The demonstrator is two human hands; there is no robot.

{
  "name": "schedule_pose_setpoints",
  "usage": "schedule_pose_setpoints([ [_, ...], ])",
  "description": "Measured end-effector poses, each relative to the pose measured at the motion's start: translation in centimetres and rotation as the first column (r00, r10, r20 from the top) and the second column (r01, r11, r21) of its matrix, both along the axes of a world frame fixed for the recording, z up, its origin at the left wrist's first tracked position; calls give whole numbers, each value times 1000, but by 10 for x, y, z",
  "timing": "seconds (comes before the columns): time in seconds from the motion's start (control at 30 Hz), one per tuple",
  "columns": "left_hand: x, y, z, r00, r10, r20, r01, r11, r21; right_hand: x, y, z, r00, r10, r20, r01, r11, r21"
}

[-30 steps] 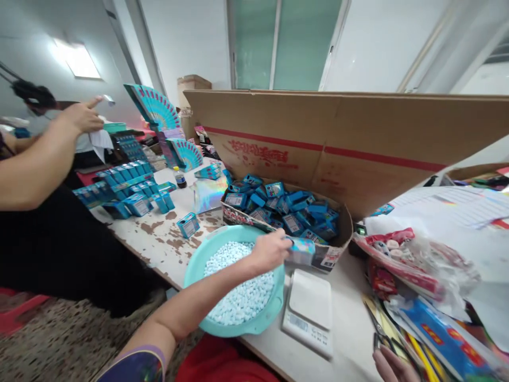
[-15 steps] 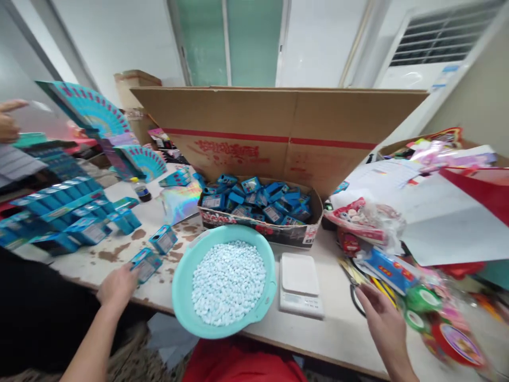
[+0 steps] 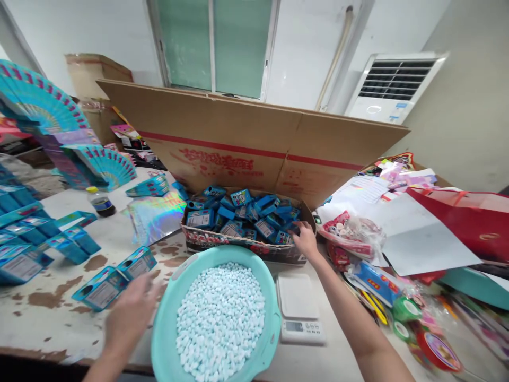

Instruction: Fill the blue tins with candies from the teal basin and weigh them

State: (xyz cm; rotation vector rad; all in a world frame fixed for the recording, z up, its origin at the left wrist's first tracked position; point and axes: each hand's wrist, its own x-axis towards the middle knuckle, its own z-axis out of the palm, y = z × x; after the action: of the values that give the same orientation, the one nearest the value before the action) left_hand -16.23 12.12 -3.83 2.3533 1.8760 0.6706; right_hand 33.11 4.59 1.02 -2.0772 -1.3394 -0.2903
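Note:
My left hand [image 3: 133,307] is blurred, its fingers loosely apart with nothing visible in them. It hovers over the table between the aqua basin [image 3: 274,339] and two small blue boxes with round holes, a nearer box [image 3: 99,289] and a farther box [image 3: 137,262], which stand end to end. My right hand [image 3: 306,239] reaches into the right end of an open carton [image 3: 246,246] heaped with loose blue boxes [image 3: 264,228]. Its fingers are apart at the boxes there; whether they touch one is unclear. Many pale blue and white candy-like pellets [image 3: 220,318] fill the basin.
A white digital scale [image 3: 300,307] sits right of the basin. Rows of blue boxes [image 3: 24,233] and a dark-drink bottle [image 3: 101,201] stand at left. A tall cardboard flap [image 3: 238,132] rises behind the carton. Tape rolls [image 3: 407,310], scissors and packets clutter the right.
My left hand has let go of a blue box, which now stands against another, and moved slightly right. My right hand has left the scissors and reached into the carton. The view has shifted.

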Motion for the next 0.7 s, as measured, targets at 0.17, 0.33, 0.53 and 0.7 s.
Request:
schedule_pose_setpoints([
  [0.17, 67, -26, 4, 827, -479, -295, 484, 873, -61, -4, 49, 20, 998, 5, 61, 6, 983, -182],
  [0.33, 69, -26, 0, 767, -501, -401, 496, 859, -125, 2, 107, 35, 992, -27, 123, 63, 953, -297],
  [0.53, 69, -28, 4, 761, -525, -381, 496, 849, -181, -3, 119, 39, 988, 46, 144, 14, 921, -389],
  [0.7, 69, -25, 1, 768, -575, -282, 571, 814, -105, 3, 73, 48, 996, 86, -7, -86, 973, -217],
])
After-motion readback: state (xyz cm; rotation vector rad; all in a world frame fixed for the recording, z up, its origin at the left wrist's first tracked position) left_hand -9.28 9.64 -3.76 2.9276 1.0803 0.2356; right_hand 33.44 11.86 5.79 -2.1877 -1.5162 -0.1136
